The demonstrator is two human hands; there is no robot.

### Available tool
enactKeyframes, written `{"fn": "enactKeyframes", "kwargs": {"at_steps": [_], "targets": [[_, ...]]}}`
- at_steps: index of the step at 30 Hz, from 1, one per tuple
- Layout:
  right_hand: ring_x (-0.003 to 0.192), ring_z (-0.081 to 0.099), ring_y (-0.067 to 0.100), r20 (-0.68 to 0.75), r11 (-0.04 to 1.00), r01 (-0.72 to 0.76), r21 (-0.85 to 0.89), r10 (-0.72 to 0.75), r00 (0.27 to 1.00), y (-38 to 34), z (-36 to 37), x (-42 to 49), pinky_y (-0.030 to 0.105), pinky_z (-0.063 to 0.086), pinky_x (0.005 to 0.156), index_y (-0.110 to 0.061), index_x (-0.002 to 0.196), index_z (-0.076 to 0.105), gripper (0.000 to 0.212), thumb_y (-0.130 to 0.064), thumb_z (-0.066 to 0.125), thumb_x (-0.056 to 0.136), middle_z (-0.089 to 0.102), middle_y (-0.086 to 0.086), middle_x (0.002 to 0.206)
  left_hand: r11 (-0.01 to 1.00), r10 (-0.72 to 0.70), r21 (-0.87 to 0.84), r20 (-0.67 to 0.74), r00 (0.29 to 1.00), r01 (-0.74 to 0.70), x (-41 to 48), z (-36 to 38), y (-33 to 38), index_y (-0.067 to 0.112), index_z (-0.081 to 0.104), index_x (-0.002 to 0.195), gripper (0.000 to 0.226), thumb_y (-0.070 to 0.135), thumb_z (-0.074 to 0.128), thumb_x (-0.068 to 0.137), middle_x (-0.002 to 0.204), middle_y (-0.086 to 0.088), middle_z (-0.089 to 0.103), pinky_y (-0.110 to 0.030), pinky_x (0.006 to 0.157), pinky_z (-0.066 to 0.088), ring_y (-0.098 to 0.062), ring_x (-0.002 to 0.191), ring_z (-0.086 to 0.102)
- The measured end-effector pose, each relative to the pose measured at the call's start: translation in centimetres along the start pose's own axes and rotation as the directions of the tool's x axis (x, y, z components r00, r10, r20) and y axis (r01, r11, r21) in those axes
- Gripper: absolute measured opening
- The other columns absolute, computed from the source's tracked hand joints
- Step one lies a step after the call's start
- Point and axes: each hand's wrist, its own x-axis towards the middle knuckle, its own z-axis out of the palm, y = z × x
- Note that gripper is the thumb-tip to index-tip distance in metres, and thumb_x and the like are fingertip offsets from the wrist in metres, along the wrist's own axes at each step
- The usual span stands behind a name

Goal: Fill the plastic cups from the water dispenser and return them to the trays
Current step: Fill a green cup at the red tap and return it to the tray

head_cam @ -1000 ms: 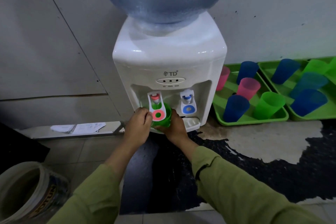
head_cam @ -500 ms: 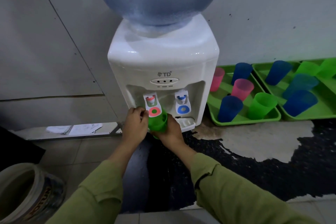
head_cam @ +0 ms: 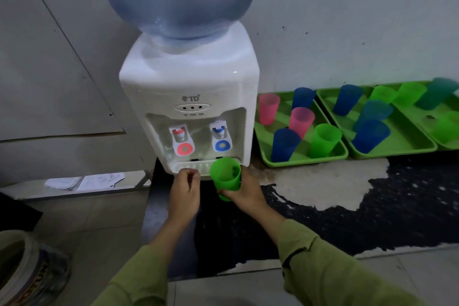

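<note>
A: At this moment, which step were you on?

B: You had the green cup in your right hand, fingers clamped around its lower half, upright and just in front of the drip tray of the water dispenser, below the blue tap but clear of it. I judged that as the carry step: cup away from the taps, headed for a tray.

A: And your left hand?

B: It hung beside the cup, fingers curled together on nothing, touching neither the red tap nor the cup.

A: Was the cup full?

B: You couldn't tell; the water level was too dim to read.

A: What did the next move call for?

B: You needed to keep the cup level and swing it right to the nearest green tray, where a bare patch lay among the pink, blue and green cups.
</note>
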Motion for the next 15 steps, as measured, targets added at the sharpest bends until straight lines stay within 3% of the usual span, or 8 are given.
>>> {"fn": "enactKeyframes", "kwargs": {"at_steps": [5,10,15], "targets": [[0.106,0.058,0.022,-0.109,1.000,0.006,-0.025,-0.008,0.994,3.1,-6.3,-0.8,0.030,0.047,0.088,-0.010,0.118,0.052,0.070,-0.025,0.087,0.059,0.063,0.006,0.114,0.998,0.047,0.042,0.097,0.994,-0.052,-1.7,4.9,1.7,0.018,0.056,0.085,0.007,0.018,0.053,0.092,0.081,-0.001,0.060,-0.024,0.068,0.035,-0.019,0.077,0.055],[0.096,0.059,0.015,-0.186,1.000,0.008,-0.020,-0.011,0.982,6.4,-13.7,-1.1,0.017,0.043,0.078,-0.012,0.113,0.055,0.062,-0.024,0.086,0.061,0.065,0.004,0.107,0.995,0.078,0.053,0.204,0.976,-0.090,-3.5,11.5,4.9,0.017,0.056,0.090,0.004,0.018,0.053,0.091,0.091,-0.001,0.062,-0.023,0.074,0.035,-0.016,0.084,0.054],[0.096,0.058,0.017,-0.230,0.996,0.006,-0.089,-0.026,0.973,10.4,-22.3,-0.9,0.030,0.049,0.083,-0.009,0.113,0.054,0.065,-0.025,0.087,0.059,0.064,0.008,0.108,0.995,0.089,0.025,0.302,0.949,-0.101,-6.0,19.5,9.4,0.020,0.056,0.093,0.005,0.017,0.054,0.091,0.083,0.005,0.058,-0.022,0.067,0.037,-0.014,0.081,0.057]]}}
